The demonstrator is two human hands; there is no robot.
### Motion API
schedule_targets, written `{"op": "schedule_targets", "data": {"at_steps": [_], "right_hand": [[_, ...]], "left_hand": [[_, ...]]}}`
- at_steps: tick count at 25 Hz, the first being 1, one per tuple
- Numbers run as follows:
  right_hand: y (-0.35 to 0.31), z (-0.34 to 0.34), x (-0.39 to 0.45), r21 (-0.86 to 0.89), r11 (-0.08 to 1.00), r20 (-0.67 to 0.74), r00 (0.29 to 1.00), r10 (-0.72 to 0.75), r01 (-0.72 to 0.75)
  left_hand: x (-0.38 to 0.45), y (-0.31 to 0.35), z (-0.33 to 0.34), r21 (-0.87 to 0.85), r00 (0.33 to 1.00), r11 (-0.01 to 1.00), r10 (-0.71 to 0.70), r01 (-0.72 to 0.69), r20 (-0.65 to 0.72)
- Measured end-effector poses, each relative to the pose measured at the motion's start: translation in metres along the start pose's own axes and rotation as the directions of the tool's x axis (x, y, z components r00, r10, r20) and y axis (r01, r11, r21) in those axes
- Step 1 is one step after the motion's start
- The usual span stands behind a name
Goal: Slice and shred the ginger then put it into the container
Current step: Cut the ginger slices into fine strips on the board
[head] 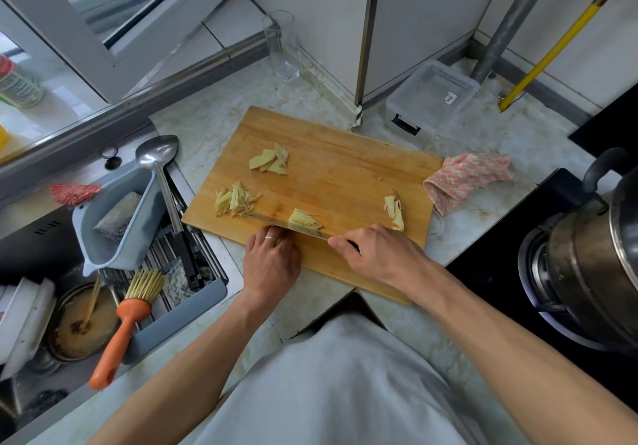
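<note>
The right hand (pixel 374 254) is curled around the handle of a kitchen knife (pixel 290 225), and the blade lies nearly flat, low over the wooden cutting board (pixel 345 175). A small heap of ginger shreds (pixel 305 221) rests on the flat of the blade, so I judge the knife serves here as a scoop for carrying the shreds, not for cutting. The left hand (pixel 271 258) is at the near side of the blade with its fingers bent toward the shreds; probably it pushes them onto the steel and keeps them from sliding off. If it really pinches something, I cannot tell, because the fingertips are hidden behind the hand.

The ginger is in several places on the board: a second pile of shreds (pixel 234 203) near the left edge, some flat ginger slices (pixel 271 159) further back that are not yet shredded, and an uncut ginger piece (pixel 395 211) at the right side. The clear plastic container (pixel 433 95) stands on the counter beyond the far right corner of the board, well apart from the knife, and looks empty. So the task seems about half done: slices and the uncut piece wait for the knife
</note>
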State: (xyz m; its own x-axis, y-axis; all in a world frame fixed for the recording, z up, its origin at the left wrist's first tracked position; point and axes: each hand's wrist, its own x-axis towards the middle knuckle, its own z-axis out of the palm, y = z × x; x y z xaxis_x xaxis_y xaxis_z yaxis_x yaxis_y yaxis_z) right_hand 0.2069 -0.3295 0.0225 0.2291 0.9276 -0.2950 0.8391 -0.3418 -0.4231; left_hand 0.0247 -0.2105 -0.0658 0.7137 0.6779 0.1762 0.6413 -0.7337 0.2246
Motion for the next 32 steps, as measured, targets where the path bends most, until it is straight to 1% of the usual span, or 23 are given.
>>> {"op": "schedule_targets", "data": {"at_steps": [3,9,14,20,28,32], "right_hand": [[0.0002,-0.0003,0.003,-0.018,1.0,-0.016,1.0,-0.009,0.008],[-0.0001,0.0032,-0.0013,0.022,1.0,-0.01,1.0,0.016,-0.016],[0.0003,0.0035,-0.003,0.051,0.998,-0.004,1.0,0.031,-0.031],[-0.0008,0.0045,0.0015,-0.01,1.0,-0.011,1.0,0.009,-0.009],[-0.0014,0.0073,-0.0013,0.026,0.999,-0.023,0.999,0.024,-0.023],[-0.001,0.0074,-0.0024,0.052,0.998,-0.017,0.999,0.03,-0.029]], "left_hand": [[0.0008,0.0005,-0.0021,0.012,1.0,1.0,0.008,-0.008,-0.004],[0.0004,0.001,-0.0029,0.025,1.0,1.0,-0.001,0.001,0.014],[-0.0002,0.0005,-0.002,0.014,1.0,1.0,0.001,-0.001,0.002],[0.0006,0.0012,-0.0036,0.012,1.0,1.0,-0.007,0.007,0.027],[-0.0007,0.0012,-0.0037,0.018,0.999,1.0,-0.017,0.016,0.038],[-0.0012,0.0012,-0.0017,0.014,1.0,1.0,-0.014,0.014,0.019]]}}
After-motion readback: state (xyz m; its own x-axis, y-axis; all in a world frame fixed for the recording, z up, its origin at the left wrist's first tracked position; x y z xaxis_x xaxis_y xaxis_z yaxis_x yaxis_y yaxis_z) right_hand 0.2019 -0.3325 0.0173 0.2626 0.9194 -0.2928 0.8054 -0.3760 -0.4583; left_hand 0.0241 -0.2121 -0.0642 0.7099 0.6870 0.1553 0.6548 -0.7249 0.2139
